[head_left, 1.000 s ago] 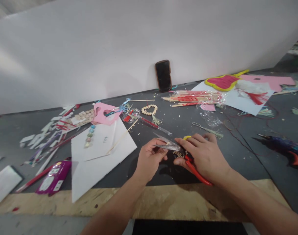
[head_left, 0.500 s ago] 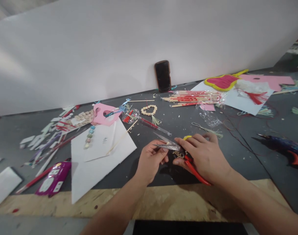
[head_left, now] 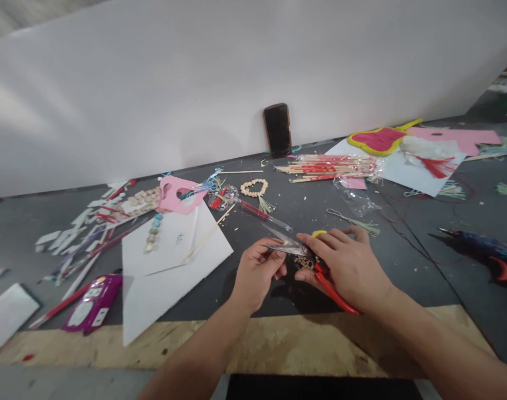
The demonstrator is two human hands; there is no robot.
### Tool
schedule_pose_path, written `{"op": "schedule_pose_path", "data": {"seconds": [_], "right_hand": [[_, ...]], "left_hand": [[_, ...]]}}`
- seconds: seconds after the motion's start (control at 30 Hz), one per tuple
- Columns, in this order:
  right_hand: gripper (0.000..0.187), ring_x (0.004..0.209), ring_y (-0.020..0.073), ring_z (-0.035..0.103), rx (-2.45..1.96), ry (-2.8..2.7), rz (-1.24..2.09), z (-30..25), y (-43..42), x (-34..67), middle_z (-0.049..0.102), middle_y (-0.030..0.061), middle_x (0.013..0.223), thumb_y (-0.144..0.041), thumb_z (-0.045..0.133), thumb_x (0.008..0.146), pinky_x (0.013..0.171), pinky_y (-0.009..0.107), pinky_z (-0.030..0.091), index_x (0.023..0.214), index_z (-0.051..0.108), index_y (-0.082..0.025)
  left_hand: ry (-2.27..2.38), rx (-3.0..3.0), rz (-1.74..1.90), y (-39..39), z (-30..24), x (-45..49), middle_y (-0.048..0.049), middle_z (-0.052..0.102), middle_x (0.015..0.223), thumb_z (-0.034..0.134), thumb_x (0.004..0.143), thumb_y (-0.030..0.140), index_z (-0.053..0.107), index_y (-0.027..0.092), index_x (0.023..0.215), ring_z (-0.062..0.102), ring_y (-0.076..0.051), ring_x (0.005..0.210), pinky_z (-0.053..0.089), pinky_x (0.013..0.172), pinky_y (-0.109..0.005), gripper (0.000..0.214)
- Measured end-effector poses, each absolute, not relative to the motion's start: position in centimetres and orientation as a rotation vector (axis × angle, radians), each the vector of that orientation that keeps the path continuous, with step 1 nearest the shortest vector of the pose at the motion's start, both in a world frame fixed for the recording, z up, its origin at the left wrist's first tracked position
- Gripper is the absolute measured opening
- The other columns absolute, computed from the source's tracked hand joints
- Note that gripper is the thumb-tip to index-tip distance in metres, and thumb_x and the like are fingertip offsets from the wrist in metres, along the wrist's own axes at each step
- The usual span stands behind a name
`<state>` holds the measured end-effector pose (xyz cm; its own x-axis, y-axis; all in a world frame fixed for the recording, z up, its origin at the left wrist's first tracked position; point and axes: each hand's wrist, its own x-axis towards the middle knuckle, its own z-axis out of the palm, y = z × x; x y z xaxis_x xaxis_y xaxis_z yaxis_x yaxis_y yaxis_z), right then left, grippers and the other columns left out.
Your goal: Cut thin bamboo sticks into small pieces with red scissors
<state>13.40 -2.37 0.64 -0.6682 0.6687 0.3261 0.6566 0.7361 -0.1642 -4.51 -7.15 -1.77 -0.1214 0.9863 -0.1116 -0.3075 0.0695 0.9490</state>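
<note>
My right hand is closed around a pair of red-handled scissors, whose blades are parted and point left. My left hand pinches a small pale piece at the blades; its kind is too small to make out. Under the scissors, small brown bits lie together, partly hidden by my right hand. Something yellow shows behind my right fingers. Just beyond the blades lies a clear tube with red in it.
A beaded loop with a green tassel, bundled red-marked sticks and a phone leaning on the wall are farther back. White board and a purple packet lie left. A glue gun is at right.
Both hands and the scissors stay almost in place. The view shifts very slightly.
</note>
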Motion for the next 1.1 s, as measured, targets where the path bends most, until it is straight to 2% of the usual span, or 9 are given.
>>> {"op": "schedule_pose_path", "data": {"seconds": [0.57,0.9,1.1], "right_hand": [[0.060,0.088,0.0242,0.057,-1.042,-2.599,0.016,0.70,-2.42,13.36,0.068,0.0105,0.098,-0.064,0.045,0.082,0.086,0.044,0.025,0.120,0.057,-0.019],[0.061,0.086,0.0231,0.058,-1.040,-2.598,0.036,0.68,-2.52,13.41,0.068,0.0100,0.097,-0.066,0.044,0.083,0.087,0.044,0.024,0.120,0.056,-0.019],[0.059,0.082,0.0213,0.059,-1.009,-2.584,0.002,0.71,-2.50,13.41,0.068,0.0086,0.092,-0.065,0.042,0.084,0.085,0.042,0.024,0.117,0.059,-0.019]], "left_hand": [[1.185,0.879,1.341,-7.17,-1.54,-4.39,0.0050,0.053,0.048,0.066,0.077,0.035,0.059,0.016,0.079,0.045,-0.007,0.044,0.033,0.045,-0.019,0.021],[1.179,0.915,1.327,-7.34,-1.59,-4.43,0.0050,0.053,0.048,0.063,0.080,0.032,0.058,0.016,0.078,0.044,-0.007,0.044,0.033,0.045,-0.018,0.017],[1.328,1.077,1.324,-7.13,-1.48,-4.61,0.0038,0.054,0.056,0.062,0.079,0.031,0.062,0.016,0.075,0.049,-0.008,0.047,0.036,0.046,-0.019,0.015]]}}
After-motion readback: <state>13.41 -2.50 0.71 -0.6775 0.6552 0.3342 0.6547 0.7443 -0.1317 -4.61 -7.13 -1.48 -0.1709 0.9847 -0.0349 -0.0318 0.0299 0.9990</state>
